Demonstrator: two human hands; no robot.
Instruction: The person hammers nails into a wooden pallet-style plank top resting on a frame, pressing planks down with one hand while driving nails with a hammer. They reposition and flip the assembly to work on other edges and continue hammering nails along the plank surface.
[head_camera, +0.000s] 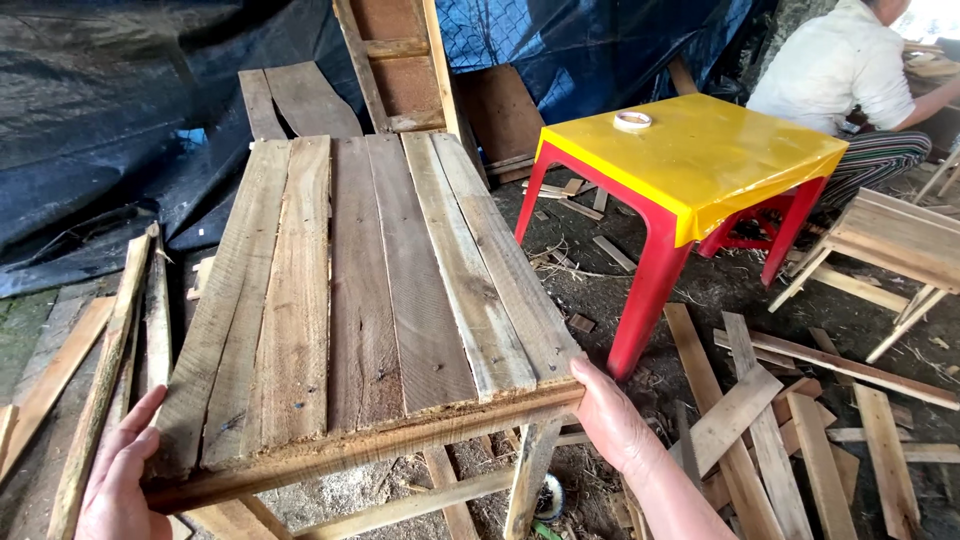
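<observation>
Dirt floor, tarp backdrop: left hand (122, 478) and right hand (607, 413) each grip opposite near corners of rough plank-topped wooden table (360, 300), arms spread.

Plastic table (700, 150) right of wooden table (370, 290)

The top of the plank desk (370, 290) is free. At 3 o'clock the red table (690, 170) stands near; loose planks (780, 430) probably crowd the floor at 4 o'clock.

dirt floor (640, 290) | plank table (370, 290) standing | offcut boards (790, 440) scattered
</observation>
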